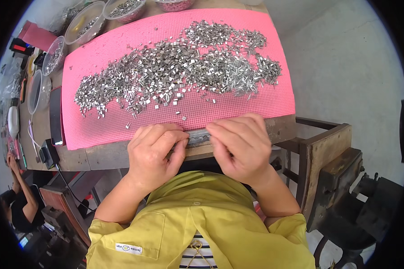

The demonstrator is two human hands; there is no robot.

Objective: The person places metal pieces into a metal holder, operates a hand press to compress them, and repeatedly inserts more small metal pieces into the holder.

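My left hand (pixel 153 154) and my right hand (pixel 243 145) are at the near edge of the table, fingers bent and pinched. Between them runs a narrow grey metal strip (pixel 198 137) with dark marks along it. Each hand grips one end of it; the fingertips cover those ends. Just beyond, a pink textured mat (pixel 256 105) carries a wide heap of small silvery metal pieces (pixel 170 62), some flat and square, others thin like pins. A few loose pieces (pixel 184 118) lie on the mat close to my fingers.
Clear plastic bowls (pixel 85 24) of small parts line the far left side. A black phone (pixel 56 116) lies beside the mat, near a black box with a cable (pixel 49 152). Dark machinery (pixel 341 197) stands at the right. Another person (pixel 24 204) works at far left.
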